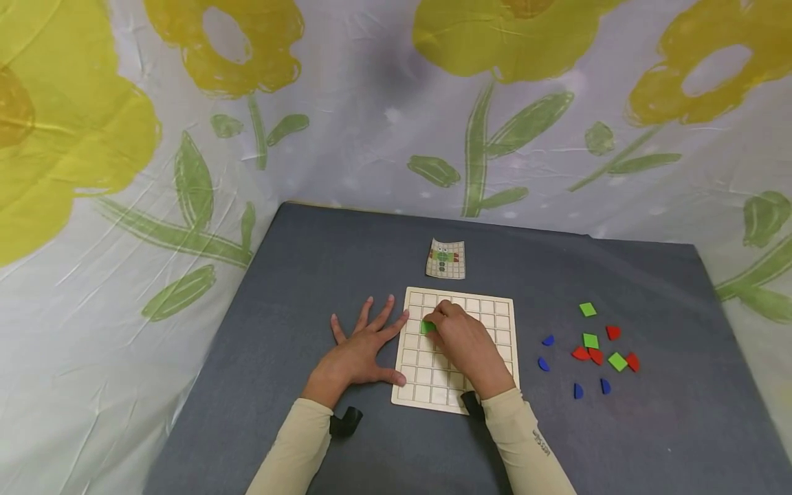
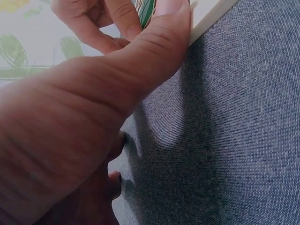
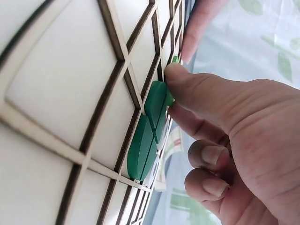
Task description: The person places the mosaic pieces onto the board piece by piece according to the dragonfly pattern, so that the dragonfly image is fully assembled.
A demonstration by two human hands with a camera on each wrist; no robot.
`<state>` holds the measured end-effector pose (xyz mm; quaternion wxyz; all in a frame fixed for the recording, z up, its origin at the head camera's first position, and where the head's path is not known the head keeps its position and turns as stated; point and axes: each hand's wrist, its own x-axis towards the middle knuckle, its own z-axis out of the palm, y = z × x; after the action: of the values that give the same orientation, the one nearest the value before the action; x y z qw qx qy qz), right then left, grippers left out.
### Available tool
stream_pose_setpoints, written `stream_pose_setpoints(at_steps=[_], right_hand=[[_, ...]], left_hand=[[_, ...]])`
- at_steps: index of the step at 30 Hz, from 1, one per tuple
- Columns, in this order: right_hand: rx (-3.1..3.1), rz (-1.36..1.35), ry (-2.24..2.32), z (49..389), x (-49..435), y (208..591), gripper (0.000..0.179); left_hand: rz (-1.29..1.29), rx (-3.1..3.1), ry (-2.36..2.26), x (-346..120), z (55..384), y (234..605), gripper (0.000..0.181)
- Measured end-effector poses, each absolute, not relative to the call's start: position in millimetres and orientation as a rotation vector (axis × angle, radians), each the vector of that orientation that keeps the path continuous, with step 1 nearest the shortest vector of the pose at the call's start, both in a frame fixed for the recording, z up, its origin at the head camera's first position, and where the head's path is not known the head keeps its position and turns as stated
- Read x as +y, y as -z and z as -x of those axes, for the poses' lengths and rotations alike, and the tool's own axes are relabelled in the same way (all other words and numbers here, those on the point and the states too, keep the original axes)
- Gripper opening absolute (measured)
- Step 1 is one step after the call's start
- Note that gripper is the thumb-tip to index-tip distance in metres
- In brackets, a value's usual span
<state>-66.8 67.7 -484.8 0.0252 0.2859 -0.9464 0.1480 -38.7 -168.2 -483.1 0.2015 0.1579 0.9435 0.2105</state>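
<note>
A wooden grid board (image 1: 423, 393) lies flat on the table. My right hand (image 1: 467, 344) is over its upper left part and pinches a light green square tile (image 1: 427, 328) between thumb and fingers. In the right wrist view, dark green rounded pieces (image 3: 140, 150) sit in the grid right beside that tile, and the ring and little fingers are curled in. My left hand (image 1: 361, 357) is spread at the board's left side, its thumb on the lower left edge and the index fingertip at the edge higher up. In the head view my right hand hides the dark green pieces.
Beyond the board lies a small picture card (image 1: 445, 259) showing a green and red figure on a grid. Right of the board are scattered loose light green squares (image 1: 588, 309), red wedge-shaped pieces (image 1: 613, 333) and blue half-rounds (image 1: 605, 386). Flowered cloth (image 1: 371, 137) hangs behind the table.
</note>
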Motion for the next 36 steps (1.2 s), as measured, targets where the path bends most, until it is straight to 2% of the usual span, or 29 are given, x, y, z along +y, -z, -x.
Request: stream_pose_setpoints(at_steps=[9,21,36], right_hand=[[-2.937,-0.818,-0.568,63,79,476,0.029],[-2.909,-0.583,-0.736,51,132,472,0.024],[-2.854,0.063,-0.67,27,210,479,0.022]], left_hand=[[-0.437,2.624,-0.571,-167,40,485,0.122],[-0.433,2.632,-0.566,-168,40,485,0.122],[-0.425,2.632,-0.568,-165,40,483,0.122]])
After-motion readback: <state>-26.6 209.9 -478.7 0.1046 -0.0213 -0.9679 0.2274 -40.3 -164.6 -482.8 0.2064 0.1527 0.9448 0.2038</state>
